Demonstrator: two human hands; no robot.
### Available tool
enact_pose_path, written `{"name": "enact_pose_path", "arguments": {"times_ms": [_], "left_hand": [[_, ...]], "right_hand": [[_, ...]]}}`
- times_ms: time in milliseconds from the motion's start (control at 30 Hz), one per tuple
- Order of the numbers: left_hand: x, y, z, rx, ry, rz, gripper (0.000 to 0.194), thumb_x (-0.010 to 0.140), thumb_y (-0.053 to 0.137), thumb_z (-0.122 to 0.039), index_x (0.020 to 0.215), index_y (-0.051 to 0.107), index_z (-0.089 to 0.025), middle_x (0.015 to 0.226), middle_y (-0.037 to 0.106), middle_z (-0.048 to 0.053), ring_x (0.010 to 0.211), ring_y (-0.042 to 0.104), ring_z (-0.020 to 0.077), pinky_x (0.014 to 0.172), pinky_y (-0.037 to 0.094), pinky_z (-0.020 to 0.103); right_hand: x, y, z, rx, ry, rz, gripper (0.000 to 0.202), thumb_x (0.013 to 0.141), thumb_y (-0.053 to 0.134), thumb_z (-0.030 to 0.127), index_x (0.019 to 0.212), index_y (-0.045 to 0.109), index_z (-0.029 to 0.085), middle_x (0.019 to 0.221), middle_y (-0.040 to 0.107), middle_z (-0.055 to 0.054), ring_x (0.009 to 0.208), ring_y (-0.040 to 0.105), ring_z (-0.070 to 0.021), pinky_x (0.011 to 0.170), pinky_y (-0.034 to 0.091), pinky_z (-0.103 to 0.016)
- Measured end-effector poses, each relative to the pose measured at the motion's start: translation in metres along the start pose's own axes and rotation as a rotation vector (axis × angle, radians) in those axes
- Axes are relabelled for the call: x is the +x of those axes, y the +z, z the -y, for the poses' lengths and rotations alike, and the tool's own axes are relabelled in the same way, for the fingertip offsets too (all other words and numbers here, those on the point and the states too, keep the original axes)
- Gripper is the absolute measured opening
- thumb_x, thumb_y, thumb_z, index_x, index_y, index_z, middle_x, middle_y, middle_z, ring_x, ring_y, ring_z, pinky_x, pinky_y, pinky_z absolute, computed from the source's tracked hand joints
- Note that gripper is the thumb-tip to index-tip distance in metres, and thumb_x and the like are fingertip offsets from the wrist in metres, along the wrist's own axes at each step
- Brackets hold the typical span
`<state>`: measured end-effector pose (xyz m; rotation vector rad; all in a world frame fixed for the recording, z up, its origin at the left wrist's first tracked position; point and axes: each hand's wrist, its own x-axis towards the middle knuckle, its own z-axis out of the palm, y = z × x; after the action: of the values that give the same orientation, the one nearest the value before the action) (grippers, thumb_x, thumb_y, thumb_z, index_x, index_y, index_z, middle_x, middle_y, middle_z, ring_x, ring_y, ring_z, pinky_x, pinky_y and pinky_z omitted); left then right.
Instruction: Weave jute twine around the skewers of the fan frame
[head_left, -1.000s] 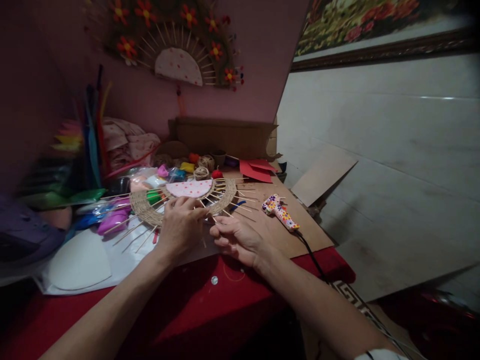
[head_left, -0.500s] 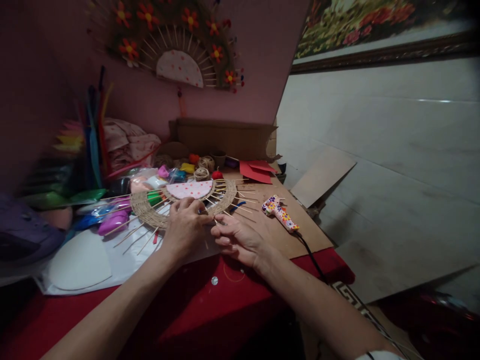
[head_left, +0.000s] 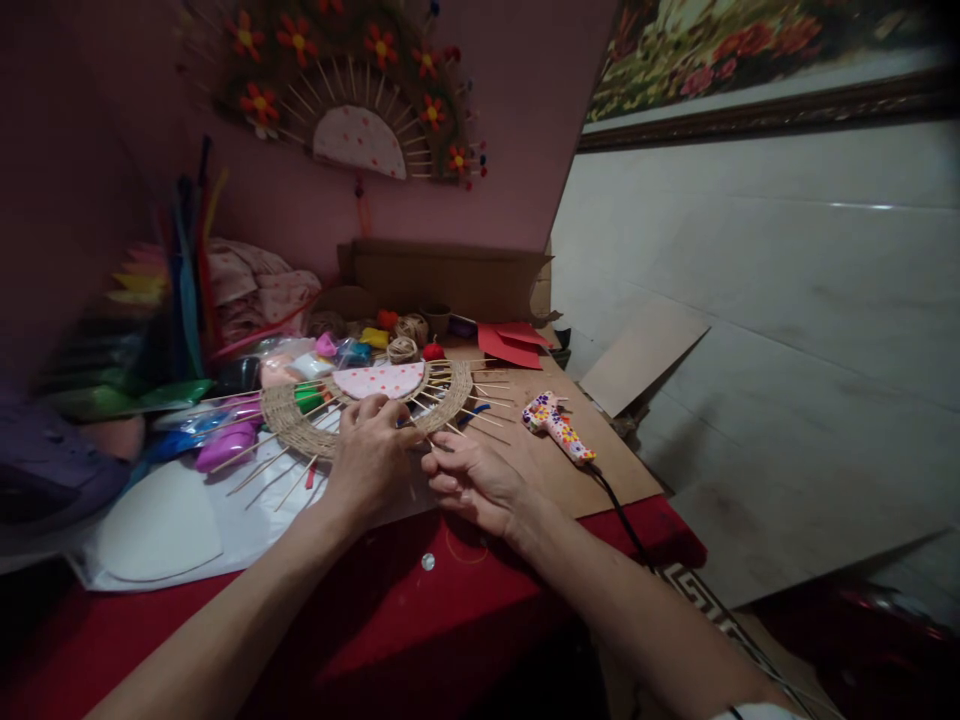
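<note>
A half-round woven fan frame [head_left: 296, 432] lies over the table, with thin wooden sticks fanning out through a band of twine. At its middle is a half-circle of white cloth with red dots [head_left: 379, 380]. My left hand [head_left: 373, 447] is closed on the near edge of the twine band, fingers curled over it. Beside it, to the right, my right hand [head_left: 469, 480] pinches at the band's edge by a stick end; what lies between its fingertips is too small to make out. The two hands nearly touch.
A flower-patterned glue gun [head_left: 559, 427] with a black cord lies on cardboard [head_left: 600, 478] to the right. Behind the frame are twine balls [head_left: 403, 349], red sheets [head_left: 511, 345] and bagged coloured clay [head_left: 227, 445]. A white half-round piece [head_left: 159, 525] lies left.
</note>
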<state>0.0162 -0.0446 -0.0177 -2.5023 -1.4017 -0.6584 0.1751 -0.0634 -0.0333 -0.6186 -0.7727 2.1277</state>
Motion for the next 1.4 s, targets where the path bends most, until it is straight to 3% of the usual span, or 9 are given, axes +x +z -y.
{"name": "enact_pose_path", "arguments": {"times_ms": [200, 367, 467, 600, 767, 900, 1067, 1167, 1400], "left_hand": [[0.0, -0.004, -0.008, 0.038, 0.02, 0.022, 0.038, 0.068, 0.064, -0.024, 0.106, 0.067, -0.029, 0.108, 0.06, 0.01, 0.106, 0.044, 0.0341, 0.083, 0.037, 0.047], [0.0, 0.0, -0.007, 0.06, 0.038, 0.026, 0.035, 0.075, 0.059, -0.022, 0.109, 0.066, -0.028, 0.113, 0.059, 0.011, 0.111, 0.041, 0.0347, 0.088, 0.036, 0.049], [0.0, 0.005, -0.005, 0.073, 0.034, 0.014, 0.031, 0.08, 0.054, -0.018, 0.106, 0.068, -0.029, 0.113, 0.059, 0.01, 0.111, 0.042, 0.0328, 0.088, 0.036, 0.048], [0.002, 0.01, -0.004, 0.046, 0.015, -0.002, 0.027, 0.081, 0.055, -0.019, 0.102, 0.069, -0.029, 0.109, 0.06, 0.01, 0.108, 0.043, 0.0308, 0.086, 0.038, 0.046], [0.003, 0.013, -0.004, 0.019, -0.011, -0.041, 0.024, 0.086, 0.05, -0.021, 0.097, 0.07, -0.028, 0.104, 0.062, 0.009, 0.105, 0.046, 0.029, 0.085, 0.039, 0.045], [0.004, 0.012, -0.004, -0.003, -0.016, -0.026, 0.023, 0.087, 0.049, -0.023, 0.095, 0.071, -0.025, 0.101, 0.064, 0.008, 0.102, 0.047, 0.0282, 0.085, 0.039, 0.044], [0.005, 0.011, -0.006, -0.045, -0.007, -0.033, 0.021, 0.087, 0.05, -0.022, 0.086, 0.071, -0.022, 0.099, 0.066, 0.007, 0.101, 0.047, 0.0269, 0.085, 0.039, 0.043], [0.006, 0.01, -0.006, -0.071, -0.011, -0.031, 0.019, 0.085, 0.053, -0.022, 0.081, 0.072, -0.021, 0.096, 0.067, 0.007, 0.099, 0.047, 0.0265, 0.085, 0.039, 0.043], [0.012, 0.01, -0.01, -0.086, -0.061, 0.038, 0.015, 0.081, 0.058, -0.022, 0.075, 0.072, -0.021, 0.087, 0.068, 0.006, 0.095, 0.048, 0.0269, 0.082, 0.037, 0.042]], "right_hand": [[-0.003, 0.006, -0.003, -0.059, -0.037, -0.068, 0.023, 0.086, 0.045, 0.006, 0.105, 0.045, 0.019, 0.068, 0.057, 0.004, 0.04, 0.047, -0.003, 0.036, 0.031, -0.011], [-0.026, 0.012, 0.002, -0.433, 0.016, -0.184, 0.014, 0.094, 0.036, 0.024, 0.106, 0.041, 0.017, 0.063, 0.064, -0.001, 0.041, 0.059, -0.011, 0.03, 0.031, -0.014], [-0.041, 0.011, 0.013, -0.751, 0.022, -0.252, 0.024, 0.095, 0.037, 0.033, 0.109, 0.044, 0.016, 0.051, 0.061, 0.001, 0.032, 0.052, -0.0104, 0.028, 0.026, -0.015], [-0.041, 0.001, 0.03, -0.915, -0.194, -0.494, 0.022, 0.092, 0.04, 0.032, 0.099, 0.053, 0.016, 0.048, 0.052, 0.007, 0.029, 0.038, -0.0053, 0.029, 0.025, -0.015], [-0.024, -0.015, 0.035, -0.983, -0.091, -0.413, 0.021, 0.089, 0.042, 0.032, 0.075, 0.05, 0.018, 0.049, 0.046, 0.007, 0.03, 0.03, -0.0038, 0.031, 0.02, -0.017], [-0.018, -0.011, 0.036, -1.423, -0.059, -0.455, 0.02, 0.085, 0.048, 0.023, 0.067, 0.054, 0.017, 0.05, 0.054, 0.002, 0.041, 0.044, -0.0076, 0.042, 0.03, -0.019], [-0.015, 0.01, 0.04, -2.016, -0.092, -0.61, 0.017, 0.079, 0.05, 0.012, 0.077, 0.067, 0.015, 0.088, 0.071, -0.012, 0.08, 0.063, -0.0194, 0.062, 0.039, -0.026], [-0.012, 0.013, 0.041, -2.076, -0.034, -0.618, 0.022, 0.08, 0.048, 0.017, 0.078, 0.069, 0.015, 0.084, 0.071, -0.012, 0.075, 0.064, -0.0206, 0.06, 0.039, -0.027], [-0.006, 0.003, 0.038, -2.004, -0.118, -0.572, 0.021, 0.077, 0.052, 0.025, 0.073, 0.072, 0.017, 0.077, 0.071, -0.008, 0.067, 0.06, -0.017, 0.056, 0.034, -0.026]]}}
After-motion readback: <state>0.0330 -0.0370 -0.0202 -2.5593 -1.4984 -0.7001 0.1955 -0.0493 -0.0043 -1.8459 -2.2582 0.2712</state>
